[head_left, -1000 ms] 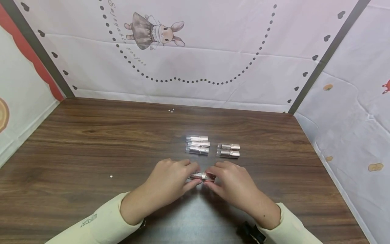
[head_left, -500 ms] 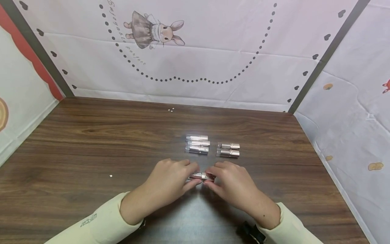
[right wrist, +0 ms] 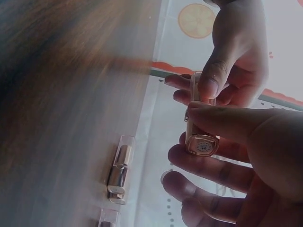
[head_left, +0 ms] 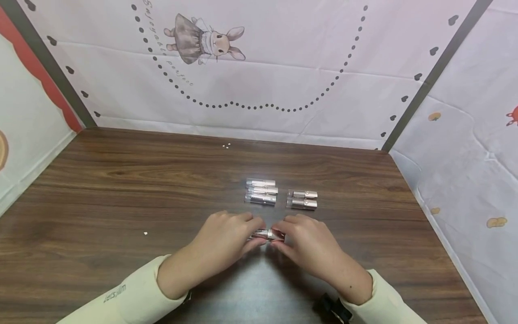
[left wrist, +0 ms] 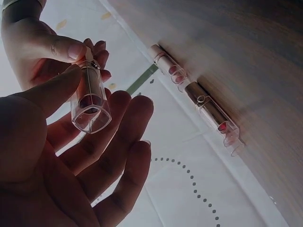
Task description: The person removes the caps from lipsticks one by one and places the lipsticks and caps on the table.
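Note:
Both hands meet over the table's near middle on one lipstick (head_left: 263, 234) with a clear cap and a shiny rose-gold base. My left hand (head_left: 226, 234) pinches the clear-capped end between thumb and index finger, its other fingers loosely spread in the left wrist view. On the base end, the thumb and fingers of my right hand (head_left: 309, 236) grip the tube. A round label reading 04 shows on the base's end (right wrist: 203, 146) in the right wrist view. The lipstick lies level between the hands, its cap in place over the dark red bullet (left wrist: 90, 101).
Beyond the hands, three similar lipsticks (head_left: 261, 191) lie side by side, with two more (head_left: 301, 199) to their right. Small white bits (head_left: 226, 146) dot the back of the wooden table (head_left: 121, 180), and another white bit (head_left: 145, 233) lies at left. Printed cloth walls (head_left: 283, 67) enclose the table.

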Available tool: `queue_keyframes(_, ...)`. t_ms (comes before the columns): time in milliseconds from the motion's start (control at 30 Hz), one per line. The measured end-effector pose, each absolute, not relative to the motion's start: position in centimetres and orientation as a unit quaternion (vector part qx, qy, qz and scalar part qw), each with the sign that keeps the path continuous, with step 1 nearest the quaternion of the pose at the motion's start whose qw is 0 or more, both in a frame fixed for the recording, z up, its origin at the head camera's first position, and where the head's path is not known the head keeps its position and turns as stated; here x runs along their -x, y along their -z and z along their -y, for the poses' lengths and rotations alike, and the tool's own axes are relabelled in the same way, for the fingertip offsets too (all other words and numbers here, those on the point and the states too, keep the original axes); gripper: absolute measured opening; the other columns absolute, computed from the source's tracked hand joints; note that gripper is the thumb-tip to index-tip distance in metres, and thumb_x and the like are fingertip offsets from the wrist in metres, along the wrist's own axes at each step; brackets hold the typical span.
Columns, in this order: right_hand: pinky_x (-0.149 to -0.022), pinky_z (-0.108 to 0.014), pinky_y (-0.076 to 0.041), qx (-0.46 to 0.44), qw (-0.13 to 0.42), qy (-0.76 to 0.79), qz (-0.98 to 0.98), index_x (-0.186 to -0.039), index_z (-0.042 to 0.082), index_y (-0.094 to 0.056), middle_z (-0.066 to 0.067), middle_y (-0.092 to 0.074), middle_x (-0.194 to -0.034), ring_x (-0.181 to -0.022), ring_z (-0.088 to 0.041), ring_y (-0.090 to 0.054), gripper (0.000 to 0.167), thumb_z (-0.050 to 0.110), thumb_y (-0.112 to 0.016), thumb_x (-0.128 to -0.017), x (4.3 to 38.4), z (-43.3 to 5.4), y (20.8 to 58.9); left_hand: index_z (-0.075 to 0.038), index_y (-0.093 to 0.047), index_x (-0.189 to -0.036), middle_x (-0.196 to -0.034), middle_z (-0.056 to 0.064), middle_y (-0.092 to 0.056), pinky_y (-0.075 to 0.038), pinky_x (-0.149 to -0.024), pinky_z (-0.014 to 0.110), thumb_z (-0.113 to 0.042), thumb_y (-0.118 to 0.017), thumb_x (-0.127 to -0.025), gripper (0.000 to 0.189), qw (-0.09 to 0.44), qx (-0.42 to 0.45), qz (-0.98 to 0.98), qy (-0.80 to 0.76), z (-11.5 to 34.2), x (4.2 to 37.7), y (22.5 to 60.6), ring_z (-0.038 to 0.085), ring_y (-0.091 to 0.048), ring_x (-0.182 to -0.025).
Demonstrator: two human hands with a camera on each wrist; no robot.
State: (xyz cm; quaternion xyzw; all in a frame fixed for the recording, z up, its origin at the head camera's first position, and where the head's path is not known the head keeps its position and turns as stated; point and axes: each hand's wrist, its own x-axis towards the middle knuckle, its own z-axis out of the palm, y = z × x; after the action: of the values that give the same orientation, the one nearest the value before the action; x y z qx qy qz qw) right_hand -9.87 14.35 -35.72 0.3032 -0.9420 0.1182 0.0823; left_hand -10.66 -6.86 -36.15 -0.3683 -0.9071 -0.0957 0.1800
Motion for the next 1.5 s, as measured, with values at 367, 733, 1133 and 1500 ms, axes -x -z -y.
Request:
queue_keyframes(367, -0.052, -0.019, -0.038, -0.311, 0.078, -0.117, 0.94, -0.09, 0.022, -0.072, 0.012, -0.056, -0.073, -0.063, -0.003, -0.045, 0.015, 0.031, -0.081, -0.083, 9.9, -14.34, 35.54, -0.021, -0.069, -0.095, -0.074, -0.009, -0.062, -0.038, -0.049, 0.027, -0.042, -0.073, -0.088, 0.023, 0.179, 0.379, 0.903, 0.09, 6.89, 10.8, 35.99, 0.008, -0.055, -0.053)
queue_keyframes(733, -0.054, -0.021, -0.042, -0.319, 0.078, -0.114, 0.938, -0.095, 0.018, -0.074, 0.009, -0.063, -0.077, -0.067, -0.005, -0.052, 0.018, 0.027, -0.082, -0.082, 9.8, -14.11, 35.6, -0.02, -0.067, -0.093, -0.074, -0.011, -0.06, -0.039, -0.05, 0.025, -0.04, -0.079, -0.083, 0.025, 0.184, 0.387, 0.898, 0.103, 7.07, 10.66, 36.36, 0.004, -0.05, -0.052)
queue_keyframes(1133, -0.059, -0.025, -0.049, -0.328, 0.085, -0.104, 0.935, -0.096, 0.019, -0.075, 0.009, -0.067, -0.082, -0.072, -0.007, -0.058, 0.02, 0.03, -0.083, -0.081, 9.65, -14.4, 35.78, -0.02, -0.069, -0.098, -0.074, -0.01, -0.061, -0.04, -0.049, 0.026, -0.037, -0.08, -0.082, 0.025, 0.175, 0.402, 0.893, 0.101, 6.99, 10.44, 36.36, 0.007, -0.055, -0.053)
queue_keyframes(1500, -0.062, -0.026, -0.052, -0.335, 0.074, -0.108, 0.933, -0.1, 0.017, -0.075, 0.006, -0.07, -0.087, -0.077, -0.008, -0.062, 0.021, 0.028, -0.082, -0.082, 9.49, -14.52, 35.38, -0.022, -0.07, -0.099, -0.075, -0.009, -0.065, -0.043, -0.051, 0.027, -0.036, -0.08, -0.082, 0.024, 0.155, 0.403, 0.897, 0.098, 6.83, 10.53, 35.92, 0.009, -0.059, -0.054)
